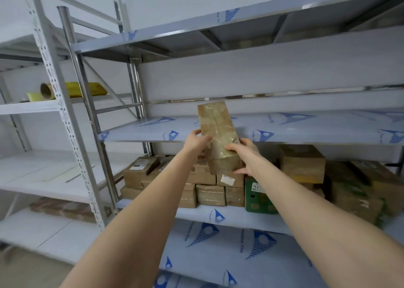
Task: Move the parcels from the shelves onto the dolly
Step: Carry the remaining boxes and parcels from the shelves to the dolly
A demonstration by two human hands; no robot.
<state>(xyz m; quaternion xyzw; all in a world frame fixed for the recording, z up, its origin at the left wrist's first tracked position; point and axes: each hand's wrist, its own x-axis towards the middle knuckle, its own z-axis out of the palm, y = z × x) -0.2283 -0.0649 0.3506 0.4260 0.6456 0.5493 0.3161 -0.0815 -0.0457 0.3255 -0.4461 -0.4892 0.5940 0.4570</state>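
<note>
Gripping the long tape-wrapped parcel [218,134] from both sides, we are holding it with the left hand [196,140] curled round its left edge. The right hand [242,154] is clasping its near right corner, thumb on the top face and fingers underneath. The parcel is tilting, its far end raised over the front edge of the middle shelf [306,128] and its near end dipping toward us in front of that edge. We cannot tell whether it is touching the shelf. Directly below the parcel, more brown parcels [209,194] are sitting stacked on the next shelf down [218,216], with a green box [255,197] just right of them. Well to the left of the parcel, a yellow roll [87,88] is lying on a white rack [54,104].
</note>
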